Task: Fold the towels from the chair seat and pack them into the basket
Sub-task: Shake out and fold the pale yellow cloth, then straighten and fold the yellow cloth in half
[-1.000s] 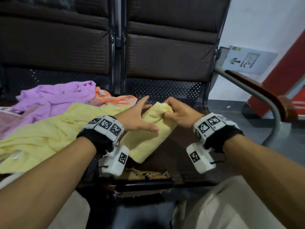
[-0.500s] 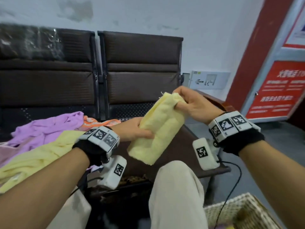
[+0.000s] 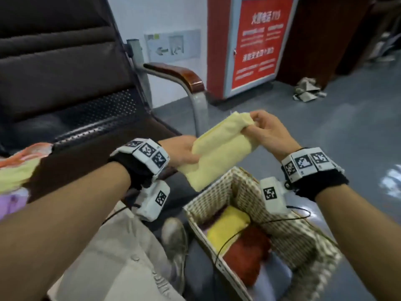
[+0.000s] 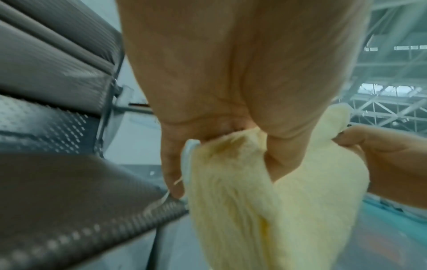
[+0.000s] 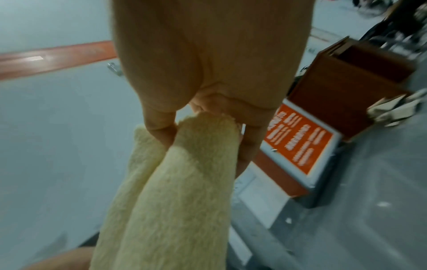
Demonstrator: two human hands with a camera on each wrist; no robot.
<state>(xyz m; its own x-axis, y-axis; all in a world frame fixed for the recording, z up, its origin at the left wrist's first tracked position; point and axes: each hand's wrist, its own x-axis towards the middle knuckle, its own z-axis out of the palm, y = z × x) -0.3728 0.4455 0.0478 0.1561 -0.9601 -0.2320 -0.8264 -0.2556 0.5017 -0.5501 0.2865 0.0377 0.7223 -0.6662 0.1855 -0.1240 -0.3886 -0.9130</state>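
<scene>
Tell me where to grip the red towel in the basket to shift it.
Grip the red towel on its exposed top, coming straight down through the open basket; the walls block the sides, and a folded yellow towel lies against it.

The open top of the woven, check-lined rectangular basket on the floor at 5 o'clock is partly taken: a folded bright yellow towel and a dark red towel lie inside, touching, with bare lining showing along the far wall. A thin black cable sags across the opening. The folded pale yellow towel hangs over the basket's far corner. At 12 o'clock the grey metal, wood-capped armrest stands upright. At 3 o'clock the grey floor lies open.
</scene>
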